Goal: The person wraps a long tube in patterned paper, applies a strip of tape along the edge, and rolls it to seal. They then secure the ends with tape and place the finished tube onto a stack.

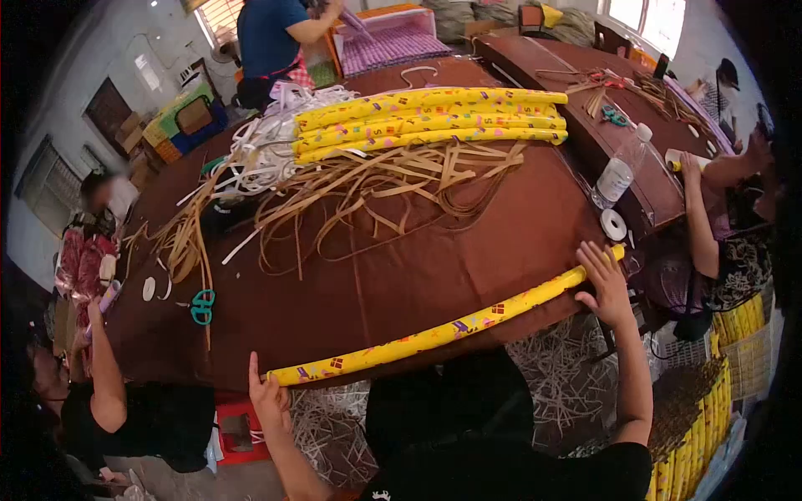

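The left hand (269, 402) touches a yellow roll (434, 338), grip unclear; the right hand (607, 288) spreads across it. An orange crate (393, 11) holds purple rolls (397, 50).

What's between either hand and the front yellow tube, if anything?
Nothing visible: the left hand touches the yellow tube at its left end; the right hand lies over it near the right end. Brown strips lie farther back.

Workshop: worktable (501, 242), scissors (202, 306), piled strips (418, 165)
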The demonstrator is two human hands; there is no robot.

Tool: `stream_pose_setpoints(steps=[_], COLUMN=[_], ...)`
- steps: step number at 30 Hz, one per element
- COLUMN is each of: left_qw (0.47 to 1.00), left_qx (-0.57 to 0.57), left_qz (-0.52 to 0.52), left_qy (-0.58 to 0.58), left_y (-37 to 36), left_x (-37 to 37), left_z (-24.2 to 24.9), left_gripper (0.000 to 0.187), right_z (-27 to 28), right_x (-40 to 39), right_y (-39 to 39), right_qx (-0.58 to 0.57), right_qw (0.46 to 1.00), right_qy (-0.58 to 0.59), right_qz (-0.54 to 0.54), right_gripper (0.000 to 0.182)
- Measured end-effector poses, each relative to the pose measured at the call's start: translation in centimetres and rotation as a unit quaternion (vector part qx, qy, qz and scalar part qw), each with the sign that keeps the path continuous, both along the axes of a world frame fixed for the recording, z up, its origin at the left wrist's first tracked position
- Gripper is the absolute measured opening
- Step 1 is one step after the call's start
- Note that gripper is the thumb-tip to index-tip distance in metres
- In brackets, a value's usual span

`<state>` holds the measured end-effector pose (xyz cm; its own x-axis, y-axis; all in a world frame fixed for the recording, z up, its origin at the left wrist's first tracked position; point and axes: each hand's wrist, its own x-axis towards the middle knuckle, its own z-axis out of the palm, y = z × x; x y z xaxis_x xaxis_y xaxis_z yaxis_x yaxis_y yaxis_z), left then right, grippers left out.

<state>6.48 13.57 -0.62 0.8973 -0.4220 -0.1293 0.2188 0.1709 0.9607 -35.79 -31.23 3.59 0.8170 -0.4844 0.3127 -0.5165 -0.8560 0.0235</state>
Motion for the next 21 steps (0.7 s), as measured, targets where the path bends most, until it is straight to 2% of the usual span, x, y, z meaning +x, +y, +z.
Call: stream_pose_setpoints(steps=[5,9,10,13,14,15,16,18,21], left_qw=[1.0,0.996,0.994,0.976,0.97,0.962,0.97,0.96,0.936], left_qx=[-0.001,0.007,-0.02,0.017,0.015,0.015,-0.008,-0.036,-0.108], left_qz=[0.01,0.062,0.051,0.105,0.105,0.106,0.072,0.066,0.105], left_qy=[0.011,-0.061,-0.097,-0.189,-0.22,-0.251,-0.232,-0.268,-0.317], left_y=[-0.3,0.2,0.9,-0.5,-0.7,-1.1,-1.6,-3.4,-8.0], left_x=[-0.3,-0.2,0.4,0.3,1.0,1.8,1.8,1.6,-0.4], left_z=[1.3,3.0,2.7,4.8,4.6,4.4,5.1,5.2,6.6], left_gripper=[0.062,0.062,0.062,0.06,0.059,0.057,0.057,0.06,0.076], right_z=[-0.6,-1.2,-1.5,-3.5,-3.8,-5.3,-7.7,-12.6,-18.8], right_x=[0.2,-2.6,-3.6,-5.3,-5.1,-6.0,-7.0,-8.4,-9.8], right_y=[0.2,1.0,1.6,4.9,6.7,8.0,9.3,12.4,16.4], right_qx=[-0.019,-0.116,-0.117,-0.132,-0.101,-0.07,-0.04,0.031,0.075], right_qw=[1.0,0.986,0.985,0.983,0.987,0.993,0.997,0.996,0.991], right_qy=[-0.001,0.0,-0.013,-0.056,-0.074,-0.055,-0.037,-0.08,-0.111], right_qz=[0.023,0.119,0.127,0.114,0.104,0.077,0.05,0.002,-0.028], right_gripper=[0.069,0.06,0.061,0.063,0.059,0.057,0.056,0.053,0.05])
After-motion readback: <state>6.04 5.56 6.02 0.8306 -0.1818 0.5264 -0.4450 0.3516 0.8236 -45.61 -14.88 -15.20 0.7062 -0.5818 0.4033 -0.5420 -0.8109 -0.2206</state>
